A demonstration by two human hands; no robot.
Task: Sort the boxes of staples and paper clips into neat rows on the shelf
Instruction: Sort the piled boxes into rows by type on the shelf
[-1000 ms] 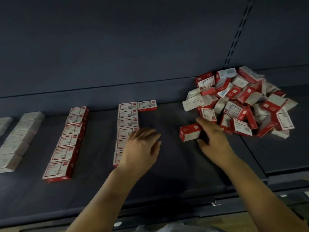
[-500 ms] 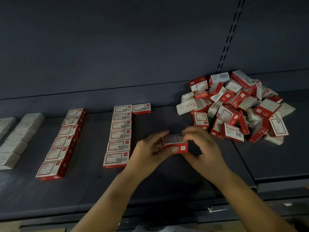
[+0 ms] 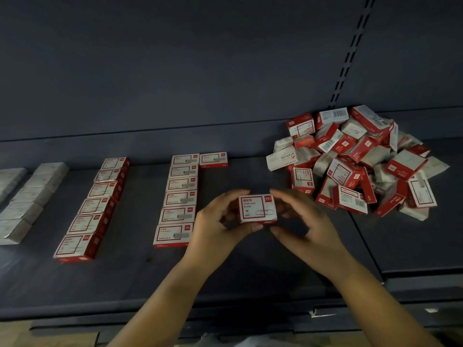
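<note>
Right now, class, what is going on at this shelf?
A person is sorting small boxes. The left hand holds a red-and-white paper clips box above the shelf; the right hand hovers beside it, fingers spread. Neat rows lie to the left; an unsorted heap remains on the right.
</note>
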